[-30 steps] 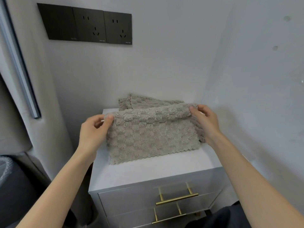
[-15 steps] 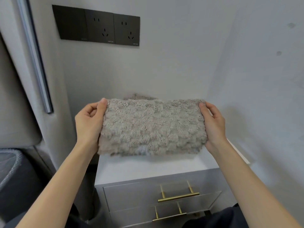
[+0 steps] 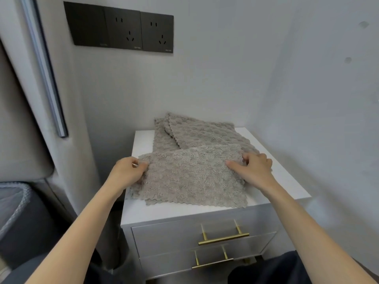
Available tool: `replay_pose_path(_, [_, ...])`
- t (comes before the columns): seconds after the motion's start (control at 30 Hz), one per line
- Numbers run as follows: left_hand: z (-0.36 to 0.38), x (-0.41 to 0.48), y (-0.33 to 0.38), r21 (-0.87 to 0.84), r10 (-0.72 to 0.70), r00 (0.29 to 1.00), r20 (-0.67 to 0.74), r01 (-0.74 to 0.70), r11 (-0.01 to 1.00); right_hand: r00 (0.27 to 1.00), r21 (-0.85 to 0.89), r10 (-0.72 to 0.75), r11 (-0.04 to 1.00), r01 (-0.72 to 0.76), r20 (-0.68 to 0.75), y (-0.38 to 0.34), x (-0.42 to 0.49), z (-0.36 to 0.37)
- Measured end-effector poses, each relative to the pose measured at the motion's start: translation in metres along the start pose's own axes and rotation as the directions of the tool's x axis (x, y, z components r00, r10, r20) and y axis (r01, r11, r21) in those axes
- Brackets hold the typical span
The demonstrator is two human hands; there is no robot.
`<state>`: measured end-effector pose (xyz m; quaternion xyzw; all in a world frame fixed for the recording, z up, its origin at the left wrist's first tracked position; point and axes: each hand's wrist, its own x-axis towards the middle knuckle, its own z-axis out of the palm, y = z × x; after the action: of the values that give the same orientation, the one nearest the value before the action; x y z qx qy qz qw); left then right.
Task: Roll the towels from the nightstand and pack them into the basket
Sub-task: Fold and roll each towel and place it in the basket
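Softly textured and grey-beige, the towel (image 3: 190, 177) with wavy edges lies flat on the front of the white nightstand (image 3: 287, 185). The left hand (image 3: 127, 171) pinches its left edge; the right hand (image 3: 254, 169), it seems, grips the right edge.

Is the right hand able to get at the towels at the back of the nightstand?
Probably yes: the back towels lie uncovered just beyond the right hand with nothing between, though it is busy gripping the front towel.
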<state>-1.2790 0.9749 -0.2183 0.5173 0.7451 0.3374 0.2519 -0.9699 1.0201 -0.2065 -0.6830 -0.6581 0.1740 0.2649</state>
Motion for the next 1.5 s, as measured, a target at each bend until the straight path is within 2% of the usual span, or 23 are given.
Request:
replay_pose_path(0.1, [0.001,-0.001,0.002,-0.001,0.028,0.998,-0.052,-0.028,1.000,1.000,0.050,-0.028,0.998,0.027,0.008,0.001,-0.003,-0.006])
replay_pose_path(0.27, [0.001,0.001,0.006,-0.192,0.016,0.994,-0.108,-0.037,0.981,0.999,0.377,-0.043,0.925,0.042,-0.006,-0.004,-0.002,-0.011])
replay_pose_path(0.37, [0.005,-0.001,0.009,-0.251,0.034,0.987,-0.155,-0.073,0.965,0.994,0.408,-0.055,0.909,0.090,-0.097,-0.006,0.005,-0.006])
replay_pose_path(0.5, [0.008,-0.003,0.010,-0.290,0.029,0.989,-0.147,-0.072,0.954,0.972,0.349,-0.121,0.919,0.186,-0.199,-0.013,0.016,-0.003])
replay_pose_path(0.93, [0.022,-0.013,-0.006,0.026,0.192,0.974,-0.123,-0.191,0.981,0.953,0.047,-0.220,0.971,0.235,-0.210,0.003,0.044,0.013])
replay_pose_path(1.1, [0.025,-0.018,-0.005,0.168,0.216,0.973,-0.081,-0.200,0.965,0.933,-0.019,-0.251,0.967,0.255,-0.259,0.006,0.042,0.015])
replay_pose_path(1.23, [0.025,-0.024,-0.004,0.331,0.232,0.968,-0.099,-0.187,0.925,0.927,-0.093,-0.255,0.967,0.239,-0.274,0.009,0.042,0.016])
replay_pose_path(1.3, [0.025,-0.028,-0.002,0.416,0.227,0.963,-0.141,-0.151,0.897,0.928,-0.094,-0.231,0.973,0.212,-0.291,0.011,0.043,0.017])
replay_pose_path(1.37, [0.024,-0.030,0.002,0.452,0.250,0.938,-0.240,-0.120,0.884,0.943,-0.044,-0.160,0.987,0.153,-0.292,0.011,0.044,0.018])
replay_pose_path(1.43, [0.024,-0.030,0.007,0.419,0.315,0.892,-0.323,-0.164,0.893,0.965,0.027,-0.076,0.996,0.085,-0.251,0.009,0.045,0.018])
replay_pose_path(1.5, [0.028,-0.026,0.010,0.425,0.405,0.859,-0.312,-0.255,0.868,0.979,0.125,-0.064,0.988,0.090,-0.196,0.007,0.045,0.017])
